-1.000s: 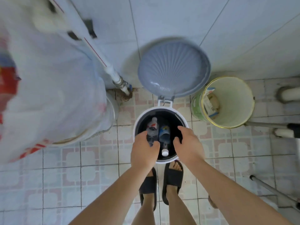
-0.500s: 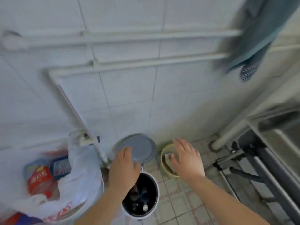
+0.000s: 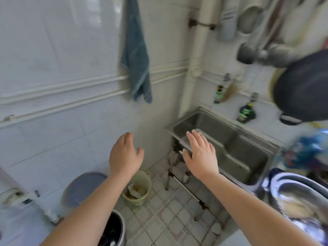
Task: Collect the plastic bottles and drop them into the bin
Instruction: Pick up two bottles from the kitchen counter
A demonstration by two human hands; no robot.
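White wall tiles [image 3: 71, 50] fill most of the view, crossed by two pale pipes [image 3: 62, 96], with a blue-green towel [image 3: 137, 64] hanging down from above. Pinkish patterned floor tiles [image 3: 168, 213] run along the bottom.

Both hands are raised in mid-air with nothing in them. The left hand [image 3: 124, 157] has its fingers [image 3: 128, 139] loosely curled and released, thumb sticking out to the side. The right hand [image 3: 200, 155] is spread flat, its fingers [image 3: 197, 139] stretched apart and likewise holding nothing.

Well below the left fingers, at the bottom edge and partly hidden behind the left forearm, stands the white bin [image 3: 115, 229], its dark inside showing. A white bottle cap [image 3: 112, 243] and dark bottle shapes can be made out inside it, though they are too blurred to count. Its round grey lid [image 3: 83, 189] stands upright, back against the wall, below and to the left of the left fingers.

Just under the left hand, between the two forearms, sits a pale green bucket [image 3: 140, 199] with scraps in it.

Behind the right fingers is a steel sink [image 3: 230, 144] on a metal frame. Beyond it on the ledge stands a dark glass bottle [image 3: 246, 110]. To the right of the right fingers, a dark pan [image 3: 305, 89] hangs, and a shiny steel basin [image 3: 301, 196] sits lower right, both blurred.
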